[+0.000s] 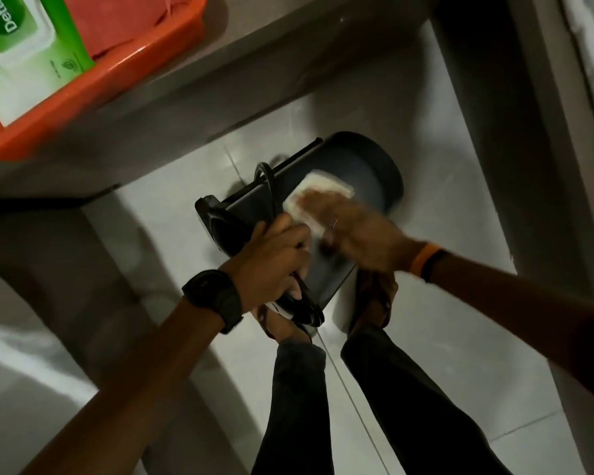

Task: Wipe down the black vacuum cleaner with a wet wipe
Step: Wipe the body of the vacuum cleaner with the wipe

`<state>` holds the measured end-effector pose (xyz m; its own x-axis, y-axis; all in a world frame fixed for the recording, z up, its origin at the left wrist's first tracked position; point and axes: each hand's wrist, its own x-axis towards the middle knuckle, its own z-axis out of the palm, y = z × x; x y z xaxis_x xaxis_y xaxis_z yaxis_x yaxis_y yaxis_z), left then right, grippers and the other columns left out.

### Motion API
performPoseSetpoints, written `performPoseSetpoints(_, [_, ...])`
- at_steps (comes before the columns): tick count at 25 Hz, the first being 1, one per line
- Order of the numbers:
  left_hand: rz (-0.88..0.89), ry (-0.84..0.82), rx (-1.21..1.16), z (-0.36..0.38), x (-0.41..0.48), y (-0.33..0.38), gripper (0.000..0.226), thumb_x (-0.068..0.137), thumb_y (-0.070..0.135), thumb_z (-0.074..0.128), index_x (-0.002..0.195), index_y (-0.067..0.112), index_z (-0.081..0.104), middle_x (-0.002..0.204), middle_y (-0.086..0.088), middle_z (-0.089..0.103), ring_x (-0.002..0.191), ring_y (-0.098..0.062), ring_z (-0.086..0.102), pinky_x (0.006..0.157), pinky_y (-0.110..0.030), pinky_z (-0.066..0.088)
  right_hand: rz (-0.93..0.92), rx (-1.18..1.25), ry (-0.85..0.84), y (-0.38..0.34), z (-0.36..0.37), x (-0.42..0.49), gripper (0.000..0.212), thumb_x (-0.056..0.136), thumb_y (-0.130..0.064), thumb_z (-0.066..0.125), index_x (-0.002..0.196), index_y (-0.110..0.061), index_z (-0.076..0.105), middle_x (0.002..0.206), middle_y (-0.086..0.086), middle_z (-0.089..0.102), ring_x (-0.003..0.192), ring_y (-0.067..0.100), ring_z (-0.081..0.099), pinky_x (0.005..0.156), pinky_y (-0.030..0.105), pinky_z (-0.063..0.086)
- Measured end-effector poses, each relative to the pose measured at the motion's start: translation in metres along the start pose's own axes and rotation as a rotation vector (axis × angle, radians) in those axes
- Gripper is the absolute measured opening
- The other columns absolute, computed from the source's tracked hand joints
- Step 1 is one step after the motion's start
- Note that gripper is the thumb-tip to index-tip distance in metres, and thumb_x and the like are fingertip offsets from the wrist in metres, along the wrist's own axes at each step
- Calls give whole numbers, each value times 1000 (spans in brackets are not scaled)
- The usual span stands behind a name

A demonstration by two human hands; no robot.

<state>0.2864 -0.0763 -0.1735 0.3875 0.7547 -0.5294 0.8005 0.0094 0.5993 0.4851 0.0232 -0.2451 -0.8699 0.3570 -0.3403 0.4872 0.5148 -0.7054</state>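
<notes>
The black vacuum cleaner (pixel 367 166) stands on the pale tiled floor below me, between my feet and a table leg. My left hand (pixel 271 258), with a black watch on the wrist, is closed around the vacuum's handle at its near end. My right hand (pixel 354 231), with an orange and black band on the wrist, presses a white wet wipe (pixel 319 190) flat against the vacuum's dark top face. The wipe's near part is hidden under my fingers. The right hand is blurred.
An orange tray (pixel 117 77) sits on the grey table at the upper left, holding a green pack of wet wipes (pixel 24 49) and an orange cloth. A dark table leg (pixel 494 114) rises at the right. My legs and sandalled feet (pixel 374 303) stand right behind the vacuum.
</notes>
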Motion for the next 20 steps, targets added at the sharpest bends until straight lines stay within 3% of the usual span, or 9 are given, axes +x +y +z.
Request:
performPoseSetpoints(3, [39, 14, 60, 4, 0, 10, 10, 79, 21, 75, 81, 21, 65, 110, 4, 49, 113, -21, 35, 93, -39, 35, 516, 126, 150, 43, -32, 17, 54, 110, -29, 32, 160, -15, 17, 171, 7, 11, 159, 19, 5, 131, 45, 4])
performPoseSetpoints(5, [62, 59, 51, 0, 5, 14, 12, 76, 17, 77, 78, 19, 65, 107, 3, 51, 110, -21, 37, 91, -41, 36, 380, 93, 190, 17, -9, -3, 57, 109, -27, 32, 161, -12, 14, 171, 10, 9, 158, 18, 1, 131, 43, 1])
performPoseSetpoints(7, [16, 117, -25, -4, 7, 15, 16, 73, 14, 79, 75, 17, 63, 103, 4, 51, 108, -23, 39, 90, -42, 34, 35, 30, 83, -23, 33, -46, 64, 106, -32, 33, 162, -14, 8, 172, 9, 6, 160, 22, 3, 131, 42, 4])
performPoseSetpoints(9, [-45, 147, -157, -8, 9, 13, 19, 72, 14, 81, 72, 16, 62, 99, 7, 48, 103, -19, 38, 93, -45, 35, -72, 27, 5, -21, 44, -68, 67, 105, -41, 34, 162, -21, 5, 172, 5, 5, 160, 22, 5, 131, 40, 4])
performPoseSetpoints(12, [-49, 163, -290, -6, 11, 10, 19, 71, 17, 84, 71, 13, 65, 94, 9, 47, 96, -14, 36, 90, -45, 41, 274, 244, 176, 26, 5, -16, 59, 109, -23, 39, 161, -12, 14, 171, 10, 11, 160, 23, 9, 131, 47, 6])
performPoseSetpoints(15, [-61, 253, -401, -9, 16, 8, 21, 69, 21, 86, 74, 13, 68, 95, 8, 48, 97, -11, 39, 89, -15, 37, 619, 410, 228, 70, -36, 29, 53, 111, -37, 27, 161, -20, 21, 171, -1, 13, 159, 16, 8, 131, 39, 4])
performPoseSetpoints(17, [-106, 292, -452, -15, 17, 8, 23, 68, 23, 87, 76, 14, 68, 96, 8, 50, 99, -9, 39, 87, -5, 31, 486, 403, 127, 45, -30, 31, 48, 108, -46, 28, 155, -34, 34, 167, -12, 26, 156, 8, 19, 127, 28, 9])
performPoseSetpoints(19, [-142, 270, -434, -14, 18, 12, 30, 64, 30, 89, 76, 14, 65, 98, 8, 50, 102, -13, 39, 86, -9, 33, 250, 380, -50, 17, -17, 19, 39, 107, -53, 27, 144, -53, 41, 155, -31, 35, 146, -7, 28, 121, 20, 16])
performPoseSetpoints(20, [-152, 258, -405, -12, 18, 14, 35, 62, 34, 90, 75, 14, 64, 97, 7, 50, 102, -15, 39, 84, -12, 35, 185, 378, -88, 19, -17, 20, 39, 108, -51, 26, 142, -52, 43, 154, -29, 38, 146, -3, 31, 121, 19, 18])
